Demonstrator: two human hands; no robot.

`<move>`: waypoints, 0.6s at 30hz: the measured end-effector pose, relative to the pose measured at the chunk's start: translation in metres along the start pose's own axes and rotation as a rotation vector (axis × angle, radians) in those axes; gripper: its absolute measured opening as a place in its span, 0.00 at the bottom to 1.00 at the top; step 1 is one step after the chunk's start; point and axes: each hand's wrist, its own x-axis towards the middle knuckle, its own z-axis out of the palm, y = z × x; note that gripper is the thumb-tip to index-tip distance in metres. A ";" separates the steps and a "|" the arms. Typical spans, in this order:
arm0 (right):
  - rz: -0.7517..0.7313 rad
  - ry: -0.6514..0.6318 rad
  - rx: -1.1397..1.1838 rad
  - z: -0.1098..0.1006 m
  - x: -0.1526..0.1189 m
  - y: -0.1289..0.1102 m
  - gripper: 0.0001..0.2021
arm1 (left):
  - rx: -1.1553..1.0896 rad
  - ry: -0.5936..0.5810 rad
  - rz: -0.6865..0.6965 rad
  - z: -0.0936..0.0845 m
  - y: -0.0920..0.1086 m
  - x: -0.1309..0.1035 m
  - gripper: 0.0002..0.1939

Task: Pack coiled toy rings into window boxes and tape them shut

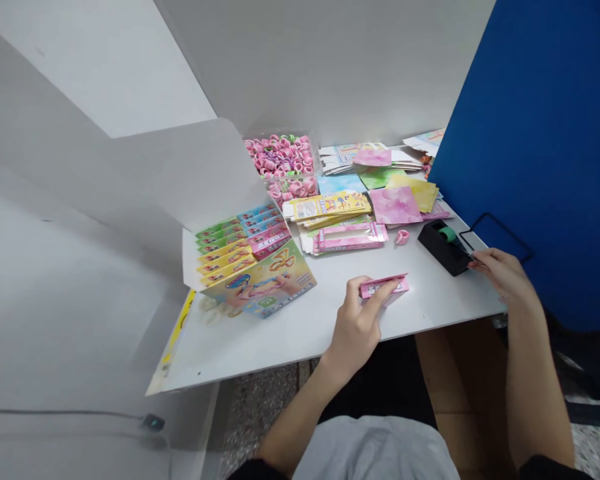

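Observation:
Near the table's front edge, my left hand [357, 323] is closed around a small pink box [386, 291], its fingers across the top. My right hand [503, 270] is at the cutting end of a black tape dispenser [443, 247] with a green roll. Its thumb and fingers are pinched there; tape between them is too small to make out clearly. A pink ring-like toy [403, 237] lies between the box and the dispenser. Behind it are a flat pink box with a window [350, 238] and a pink card [396, 205].
An open display box [265, 283] at left holds rows of green, blue, yellow and pink boxes. A clear bin [280, 160] of pink rings stands behind. Yellow flat boxes [330, 207] are stacked centrally. A blue panel [540, 167] borders the right side, with a black wire stand [497, 233] beside it.

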 end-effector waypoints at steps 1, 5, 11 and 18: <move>-0.004 0.003 0.005 0.000 -0.001 0.001 0.13 | 0.003 0.001 0.001 0.000 0.000 0.000 0.28; -0.035 0.027 0.047 0.000 -0.004 0.005 0.14 | -0.005 0.026 0.021 0.000 0.001 0.000 0.27; -0.091 0.062 0.154 0.009 -0.010 0.011 0.17 | 0.001 0.027 0.023 -0.001 0.002 -0.001 0.25; -0.059 0.127 0.217 0.010 -0.015 0.014 0.18 | 0.005 0.047 0.056 0.000 0.002 -0.003 0.26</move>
